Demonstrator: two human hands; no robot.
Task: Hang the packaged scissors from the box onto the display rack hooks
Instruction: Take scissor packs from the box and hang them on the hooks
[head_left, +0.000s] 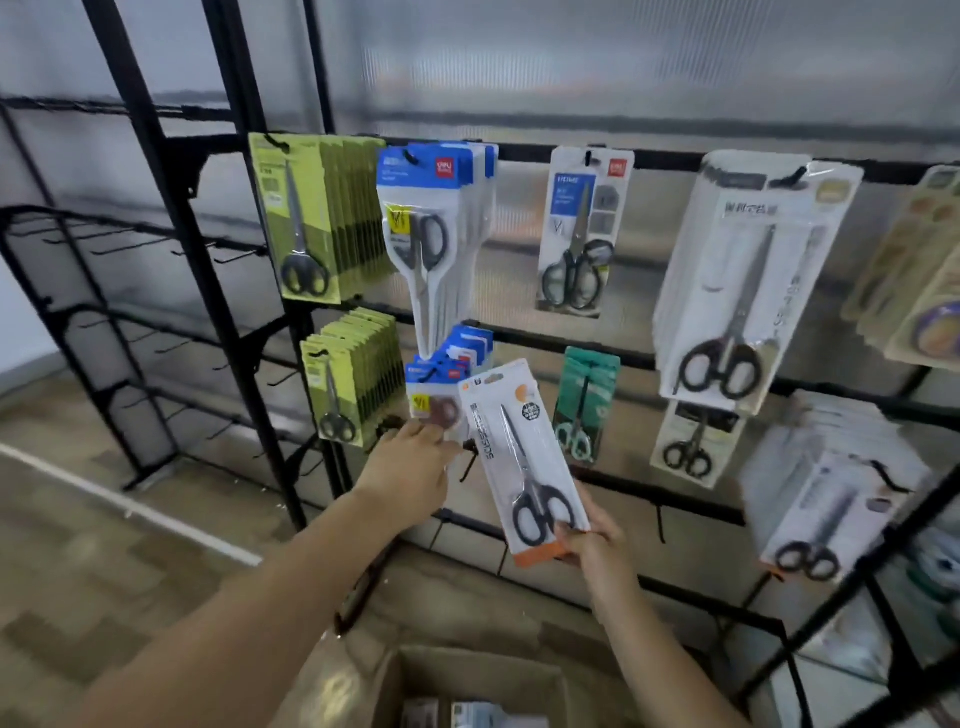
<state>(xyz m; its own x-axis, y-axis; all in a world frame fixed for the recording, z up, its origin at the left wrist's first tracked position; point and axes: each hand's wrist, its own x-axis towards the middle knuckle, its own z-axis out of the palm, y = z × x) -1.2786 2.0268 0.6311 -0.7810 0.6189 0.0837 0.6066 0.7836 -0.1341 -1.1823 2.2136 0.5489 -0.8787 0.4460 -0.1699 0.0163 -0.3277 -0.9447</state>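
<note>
Through the head camera I see my right hand (592, 545) pinching the orange-edged bottom of a white scissors pack (524, 457), tilted with its top leaning left, in front of the black display rack (571, 156). My left hand (410, 470) reaches to a bare hook (470, 460) just below the blue-carded packs (447, 384), fingers near them; I cannot tell whether they touch. Green packs (317, 218) hang at the left, white ones (743, 280) to the right. An open cardboard box (467, 675) sits below.

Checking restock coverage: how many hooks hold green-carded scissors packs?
2. One stack of green packs hangs at the rack's upper left; a second green stack hangs directly below it. Teal packs aren't counted.
</note>
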